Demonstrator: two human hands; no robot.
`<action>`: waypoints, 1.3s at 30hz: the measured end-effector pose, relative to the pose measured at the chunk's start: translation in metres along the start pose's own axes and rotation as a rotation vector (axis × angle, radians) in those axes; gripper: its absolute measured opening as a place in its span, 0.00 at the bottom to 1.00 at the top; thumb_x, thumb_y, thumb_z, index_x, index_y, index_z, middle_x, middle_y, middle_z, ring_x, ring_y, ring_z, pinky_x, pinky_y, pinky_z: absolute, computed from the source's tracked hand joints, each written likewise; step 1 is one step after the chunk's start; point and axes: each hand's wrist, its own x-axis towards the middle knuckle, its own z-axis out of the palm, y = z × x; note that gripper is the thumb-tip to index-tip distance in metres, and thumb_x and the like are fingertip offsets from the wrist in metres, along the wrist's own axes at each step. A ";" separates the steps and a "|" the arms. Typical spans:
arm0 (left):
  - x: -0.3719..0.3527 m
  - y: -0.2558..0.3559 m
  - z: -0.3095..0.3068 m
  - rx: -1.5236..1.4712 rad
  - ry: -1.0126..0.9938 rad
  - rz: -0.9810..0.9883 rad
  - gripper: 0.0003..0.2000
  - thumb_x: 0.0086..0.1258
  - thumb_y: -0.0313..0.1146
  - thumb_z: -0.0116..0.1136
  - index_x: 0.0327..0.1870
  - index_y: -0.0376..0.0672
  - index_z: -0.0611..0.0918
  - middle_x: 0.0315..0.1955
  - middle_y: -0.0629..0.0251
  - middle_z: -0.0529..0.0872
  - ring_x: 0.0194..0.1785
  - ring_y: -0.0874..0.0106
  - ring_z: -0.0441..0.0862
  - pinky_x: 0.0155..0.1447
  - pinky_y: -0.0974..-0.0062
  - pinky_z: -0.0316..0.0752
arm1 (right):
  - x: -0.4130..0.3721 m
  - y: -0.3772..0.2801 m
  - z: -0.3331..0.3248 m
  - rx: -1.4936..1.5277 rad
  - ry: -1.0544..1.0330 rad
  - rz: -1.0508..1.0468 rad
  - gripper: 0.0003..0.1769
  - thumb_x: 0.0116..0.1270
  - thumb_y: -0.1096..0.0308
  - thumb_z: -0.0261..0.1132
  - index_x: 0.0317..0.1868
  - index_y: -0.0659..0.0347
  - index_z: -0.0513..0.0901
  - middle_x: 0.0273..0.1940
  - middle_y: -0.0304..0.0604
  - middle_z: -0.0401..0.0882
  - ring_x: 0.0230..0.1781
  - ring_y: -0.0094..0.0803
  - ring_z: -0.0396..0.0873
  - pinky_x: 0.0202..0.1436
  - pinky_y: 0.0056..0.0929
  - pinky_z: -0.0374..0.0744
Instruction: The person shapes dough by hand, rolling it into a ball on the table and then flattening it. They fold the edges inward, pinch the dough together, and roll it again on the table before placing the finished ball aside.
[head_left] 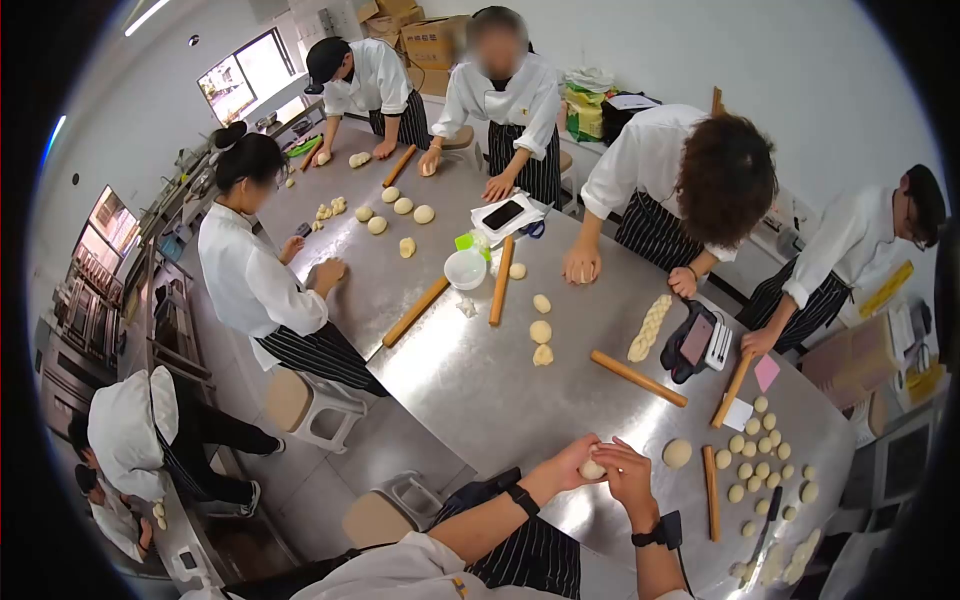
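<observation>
Just over the near edge of the steel table (450, 390), a small pale dough ball (593, 469) sits between my two hands. My left hand (568, 466) is cupped around it from the left, its fingers curled. The fingers of my right hand (628, 478) bend over the ball and press on it from the right. Part of the ball is hidden by the fingers. A larger dough ball (677, 453) lies on the table a little to the right of my hands.
Right of my hands are a rolling pin (711, 493), several small dough balls (762, 470) and a dark-handled tool (774, 503). Farther away lie another rolling pin (638, 378), a braided dough (650, 328) and a white bowl (465, 269). Several co-workers stand around the table. A stool (378, 520) is at left.
</observation>
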 end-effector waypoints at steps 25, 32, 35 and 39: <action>-0.032 0.075 -0.083 -0.181 0.164 0.306 0.11 0.82 0.38 0.56 0.50 0.39 0.83 0.48 0.62 0.88 0.55 0.65 0.87 0.63 0.63 0.84 | 0.032 -0.011 0.149 0.151 0.213 0.381 0.18 0.75 0.78 0.69 0.62 0.56 0.92 0.63 0.50 0.90 0.71 0.42 0.85 0.78 0.40 0.79; -0.020 0.068 -0.090 -0.219 0.162 0.353 0.12 0.82 0.36 0.56 0.53 0.38 0.83 0.51 0.61 0.86 0.56 0.65 0.85 0.63 0.65 0.82 | 0.037 -0.014 0.189 0.283 0.512 0.516 0.16 0.75 0.78 0.70 0.60 0.64 0.92 0.63 0.57 0.90 0.73 0.49 0.82 0.78 0.40 0.77; -0.012 0.061 -0.098 -0.208 0.165 0.347 0.12 0.82 0.36 0.56 0.55 0.37 0.83 0.50 0.62 0.87 0.55 0.65 0.85 0.63 0.65 0.82 | 0.030 -0.003 0.198 0.302 0.548 0.552 0.15 0.74 0.79 0.70 0.59 0.65 0.92 0.63 0.57 0.89 0.72 0.48 0.83 0.76 0.38 0.80; -0.013 0.058 -0.104 -0.132 0.085 0.423 0.13 0.83 0.39 0.57 0.57 0.40 0.82 0.52 0.62 0.87 0.56 0.66 0.85 0.62 0.66 0.82 | 0.035 -0.007 0.193 0.452 0.659 0.676 0.13 0.74 0.79 0.70 0.56 0.68 0.93 0.62 0.58 0.90 0.69 0.42 0.85 0.71 0.33 0.83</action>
